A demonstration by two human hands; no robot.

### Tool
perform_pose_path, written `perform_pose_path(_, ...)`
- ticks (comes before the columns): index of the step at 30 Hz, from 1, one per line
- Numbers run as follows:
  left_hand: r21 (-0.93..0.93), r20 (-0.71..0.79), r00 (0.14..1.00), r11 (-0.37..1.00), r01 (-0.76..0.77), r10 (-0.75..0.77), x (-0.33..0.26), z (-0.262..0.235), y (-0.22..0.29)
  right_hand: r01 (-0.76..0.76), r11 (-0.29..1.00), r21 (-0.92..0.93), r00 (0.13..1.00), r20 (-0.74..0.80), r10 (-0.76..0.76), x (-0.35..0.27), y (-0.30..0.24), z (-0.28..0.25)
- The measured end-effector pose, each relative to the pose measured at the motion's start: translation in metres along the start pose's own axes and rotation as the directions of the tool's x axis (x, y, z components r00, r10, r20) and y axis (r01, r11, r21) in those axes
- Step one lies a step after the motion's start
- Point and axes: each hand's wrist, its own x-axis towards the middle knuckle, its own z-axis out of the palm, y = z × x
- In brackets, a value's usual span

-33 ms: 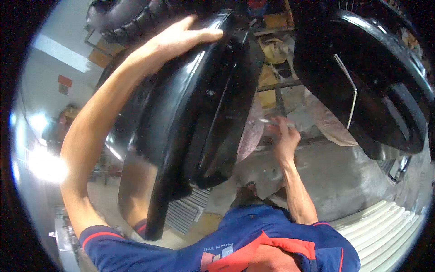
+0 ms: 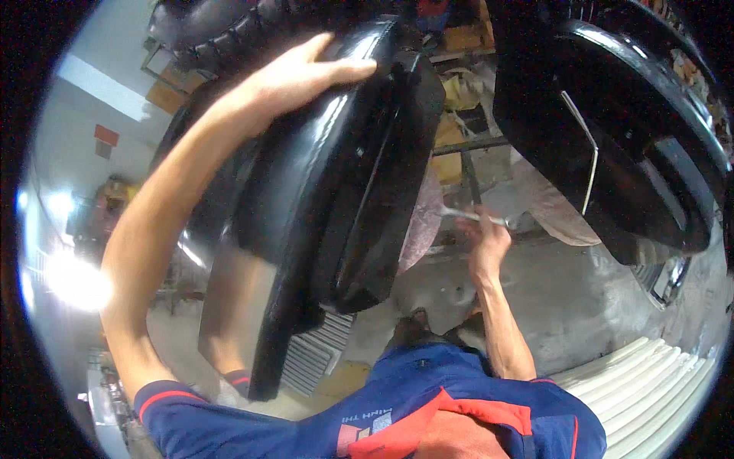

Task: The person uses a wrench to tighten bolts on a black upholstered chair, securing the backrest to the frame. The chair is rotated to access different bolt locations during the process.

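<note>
Wearing a navy polo shirt [image 2: 298,432] with a red collar, the person holds the right hand [image 2: 489,239] in front of the body, its grip closed around a slim silver hand tool [image 2: 456,214]. One end of the tool shows on each side of the fingers; motion blur hides its exact type. Farther forward, the left hand [image 2: 302,80] lies over the stitched upper edge of a black padded panel [image 2: 294,180], thumb and forefinger spread wide apart. The remaining fingers are hidden, so how firmly they press cannot be told. That panel stands tilted on the person's left, beside the tool but apart from it, and its smooth lower part mirrors the left forearm.

A second black padded panel [image 2: 535,115] stands to the right, well apart from the first, with a thin bent pale strip [image 2: 595,149] across its face. Between the two hang a pinkish cloth [image 2: 422,233] and a paler cloth [image 2: 554,210].

Underneath spreads a grey concrete floor [image 2: 566,291], with white ridged sheets [image 2: 650,394] at the lower right and a grey slatted piece [image 2: 313,356] below the first panel. Beyond, black tufted upholstery [image 2: 206,34] fills the upper left; farther out, a bright lamp [image 2: 76,283] glares near a pale wall bearing a red sign [image 2: 106,135].
</note>
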Motion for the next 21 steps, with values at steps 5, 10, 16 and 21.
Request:
perform_pose_path(5, -0.69, 0.064, 0.989, 0.722, -0.055, 0.136, -0.135, 0.018, -0.042, 0.098, 0.989, -0.113, 0.985, -0.132, -0.112, -0.026, 0.014, -0.115)
perform_pose_path(10, -0.949, 0.085, 0.974, 0.314, 0.015, 0.21, -0.254, 0.035, -0.073, 0.081, 0.949, -0.306, 0.971, -0.189, -0.144, -0.081, 0.022, -0.13)
perform_pose_path(16, -0.992, -0.075, 0.88, -0.127, -0.017, 0.469, -0.307, 0.063, -0.111, 0.186, 0.869, -0.459, 0.974, -0.031, -0.224, -0.132, 0.013, -0.074)
perform_pose_path(21, -0.935, -0.296, 0.846, -0.316, -0.161, 0.444, -0.293, 0.093, -0.117, 0.304, 0.779, -0.549, 0.941, 0.046, -0.335, -0.143, 0.001, -0.042)
